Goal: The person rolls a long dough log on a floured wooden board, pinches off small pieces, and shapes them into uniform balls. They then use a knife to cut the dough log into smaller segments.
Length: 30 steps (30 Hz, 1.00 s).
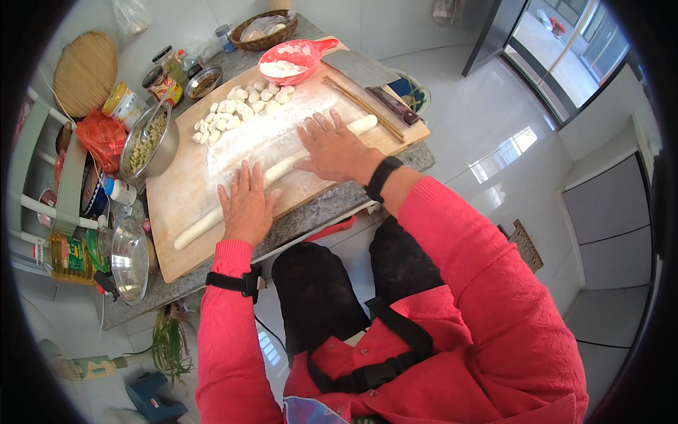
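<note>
A long rope of pale dough (pixel 282 168) lies slantwise along the near side of a floured wooden board (pixel 172 193). My left hand (pixel 247 205) rests palm down on it left of the middle, fingers spread. Farther right, my right hand (pixel 335 149) also presses flat on the rope with its fingers apart. Both rope ends stick out past my hands; the parts under the palms are hidden. Behind the rope, loose flour (pixel 249 146) whitens the board. Many small cut dough pieces (pixel 233 110) are gathered at its back left.
A red plastic scoop bowl of flour (pixel 283 69) stands at the board's back edge. Wooden chopsticks (pixel 365 108) and a dark wrapped packet (pixel 392 105) lie at right. Left are a steel bowl of chopped filling (pixel 168 139), an empty-looking steel basin (pixel 130 259) and an oil bottle (pixel 71 257).
</note>
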### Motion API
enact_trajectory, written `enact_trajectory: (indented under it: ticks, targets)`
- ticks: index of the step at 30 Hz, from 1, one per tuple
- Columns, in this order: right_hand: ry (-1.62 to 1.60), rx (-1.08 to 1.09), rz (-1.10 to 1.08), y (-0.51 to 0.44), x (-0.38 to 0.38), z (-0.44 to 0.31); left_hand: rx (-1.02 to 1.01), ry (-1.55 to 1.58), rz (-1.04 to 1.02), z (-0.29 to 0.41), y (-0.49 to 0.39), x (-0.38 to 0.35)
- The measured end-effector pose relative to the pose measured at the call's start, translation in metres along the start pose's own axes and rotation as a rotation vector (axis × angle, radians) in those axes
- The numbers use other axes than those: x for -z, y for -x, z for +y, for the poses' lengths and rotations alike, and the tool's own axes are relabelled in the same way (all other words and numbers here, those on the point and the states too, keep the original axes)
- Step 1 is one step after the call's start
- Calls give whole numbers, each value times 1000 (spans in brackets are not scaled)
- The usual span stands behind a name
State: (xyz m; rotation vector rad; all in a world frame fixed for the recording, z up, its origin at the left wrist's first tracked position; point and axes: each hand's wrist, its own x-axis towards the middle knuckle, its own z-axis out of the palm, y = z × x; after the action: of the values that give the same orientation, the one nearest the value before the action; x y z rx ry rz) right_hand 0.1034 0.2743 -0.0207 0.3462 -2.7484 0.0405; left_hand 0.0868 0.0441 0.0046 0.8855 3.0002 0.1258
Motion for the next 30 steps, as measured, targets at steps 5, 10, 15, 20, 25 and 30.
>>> enact_trajectory:
  ticks: [5, 10, 15, 20, 25, 30]
  targets:
    - [-9, 94, -9, 56, 35, -7, -146, -29, 13, 8, 45, 4]
    - [-170, 137, 79, 79, 43, -5, -148, -54, 10, 19, 71, -1]
    - [-64, 73, 52, 32, 16, 3, -61, -86, 89, -4, 31, -10]
    - [-57, 3, 24, 14, -2, 5, -48, -53, 186, -40, 16, -11]
    - [-36, 39, 17, 20, -5, 2, -136, -13, 319, -56, 29, -20]
    - [-61, 59, -53, 16, 3, -19, -110, -40, 316, -70, 42, -14]
